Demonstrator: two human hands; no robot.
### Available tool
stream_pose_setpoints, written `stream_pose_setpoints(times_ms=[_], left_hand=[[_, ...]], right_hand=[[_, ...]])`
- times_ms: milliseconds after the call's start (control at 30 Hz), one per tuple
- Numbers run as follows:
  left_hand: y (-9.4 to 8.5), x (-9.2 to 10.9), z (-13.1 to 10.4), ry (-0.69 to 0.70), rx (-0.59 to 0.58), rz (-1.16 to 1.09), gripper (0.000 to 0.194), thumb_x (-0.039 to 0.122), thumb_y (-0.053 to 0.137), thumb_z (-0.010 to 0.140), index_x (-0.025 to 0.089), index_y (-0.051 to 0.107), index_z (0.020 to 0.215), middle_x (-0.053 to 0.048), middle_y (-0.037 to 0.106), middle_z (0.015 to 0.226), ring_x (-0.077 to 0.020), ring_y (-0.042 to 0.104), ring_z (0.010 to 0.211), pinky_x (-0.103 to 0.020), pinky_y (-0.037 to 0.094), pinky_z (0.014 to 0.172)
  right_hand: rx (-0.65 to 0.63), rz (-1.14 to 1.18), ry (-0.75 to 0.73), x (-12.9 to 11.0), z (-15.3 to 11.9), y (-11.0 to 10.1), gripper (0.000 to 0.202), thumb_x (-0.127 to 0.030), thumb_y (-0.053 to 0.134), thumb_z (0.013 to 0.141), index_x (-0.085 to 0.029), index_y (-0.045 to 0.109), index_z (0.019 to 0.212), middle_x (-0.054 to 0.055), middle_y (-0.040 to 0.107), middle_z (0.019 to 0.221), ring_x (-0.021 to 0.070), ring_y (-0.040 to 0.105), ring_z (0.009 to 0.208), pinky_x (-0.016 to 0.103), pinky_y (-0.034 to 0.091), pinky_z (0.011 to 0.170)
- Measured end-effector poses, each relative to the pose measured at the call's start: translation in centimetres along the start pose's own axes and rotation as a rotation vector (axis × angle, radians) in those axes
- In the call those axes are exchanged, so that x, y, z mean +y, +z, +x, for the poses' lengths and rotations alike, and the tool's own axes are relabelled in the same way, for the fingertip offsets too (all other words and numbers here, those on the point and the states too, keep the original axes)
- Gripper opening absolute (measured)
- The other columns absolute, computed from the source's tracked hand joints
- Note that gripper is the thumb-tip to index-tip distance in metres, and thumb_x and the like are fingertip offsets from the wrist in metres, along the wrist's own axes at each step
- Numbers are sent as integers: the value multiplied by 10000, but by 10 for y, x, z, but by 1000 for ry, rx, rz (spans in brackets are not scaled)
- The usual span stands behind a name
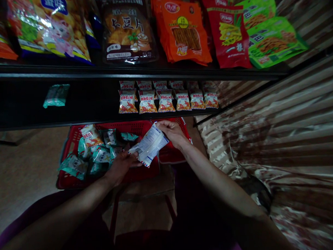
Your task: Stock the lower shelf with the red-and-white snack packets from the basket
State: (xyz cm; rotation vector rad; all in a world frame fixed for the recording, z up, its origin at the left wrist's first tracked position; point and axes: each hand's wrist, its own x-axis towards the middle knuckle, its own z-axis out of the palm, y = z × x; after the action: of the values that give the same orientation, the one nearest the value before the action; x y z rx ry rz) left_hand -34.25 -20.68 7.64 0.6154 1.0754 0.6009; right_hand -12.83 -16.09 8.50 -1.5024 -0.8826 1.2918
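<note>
A white snack packet (151,143), its printed back showing, is stretched between my two hands over the red baskets. My left hand (123,163) is closed on its lower left end, and my right hand (172,131) pinches the upper right end. Beneath and to the left, a red basket (65,179) holds several teal packets (75,165) and a white and orange packet (90,135). Another red basket (187,133) lies partly hidden behind my right hand.
Rows of small white and orange packets (147,102) stand on the lower black shelf (95,114), with a teal packet (56,95) at its left. Larger snack bags (186,35) line the upper shelf. A striped curtain (265,136) hangs at the right.
</note>
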Motion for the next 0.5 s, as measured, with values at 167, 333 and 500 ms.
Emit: stream_pose_setpoints(times_ms=[167, 333, 500], left_hand=[[-2, 1, 0, -33, 11, 24, 315, 330, 751, 656, 121, 689, 883, -80, 728, 829, -179, 668, 720, -288, 547, 635], [-2, 4, -1, -31, 4, 25, 358, 337, 772, 632, 117, 686, 901, -84, 727, 857, -189, 670, 744, -311, 554, 671], [-7, 0, -1, -37, -28, -42, 345, 335, 771, 643, 134, 699, 914, -69, 726, 872, -174, 667, 767, -298, 552, 700]], right_hand=[[8, -23, -25, -1, 2, -2, 318, -462, 747, 578, -171, 681, 686, -22, 644, 599, 92, 512, 527, 227, 381, 524], [41, -33, -27, 2, 3, -3, 326, -473, 754, 570, -175, 692, 685, -11, 658, 610, 103, 521, 531, 235, 388, 521], [33, -52, -37, 3, 4, -4, 329, -480, 750, 586, -181, 697, 713, -9, 668, 640, 107, 531, 558, 239, 396, 546]])
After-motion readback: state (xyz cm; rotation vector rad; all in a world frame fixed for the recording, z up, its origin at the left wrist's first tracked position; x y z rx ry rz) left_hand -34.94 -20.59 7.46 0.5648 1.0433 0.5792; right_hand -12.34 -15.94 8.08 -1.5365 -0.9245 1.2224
